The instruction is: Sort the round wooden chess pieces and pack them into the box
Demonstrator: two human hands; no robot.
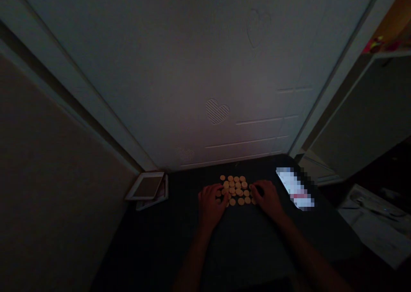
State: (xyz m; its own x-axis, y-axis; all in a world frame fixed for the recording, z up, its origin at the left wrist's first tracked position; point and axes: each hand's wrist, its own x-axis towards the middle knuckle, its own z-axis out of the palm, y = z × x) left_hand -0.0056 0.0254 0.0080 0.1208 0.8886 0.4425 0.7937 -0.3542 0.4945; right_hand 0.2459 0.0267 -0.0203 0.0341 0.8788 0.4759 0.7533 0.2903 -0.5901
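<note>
Several small round tan discs, which look like coins, lie in rough rows on a dark table. In the middle some overlap or sit on top of others. My left hand rests at the left side of the group, fingers curved over the outer discs and thumb apart from them. At the right side, my right hand touches the edge of the group with its fingertips, with a gap between thumb and forefinger. Both hands hide some discs. I see nothing gripped in either hand, though the picture is dim.
A lit phone, its screen blurred out, lies right of my right hand. Flat framed items are stacked at the table's left back edge. Behind stands a pale panel with heart reliefs. Papers lie at the far right.
</note>
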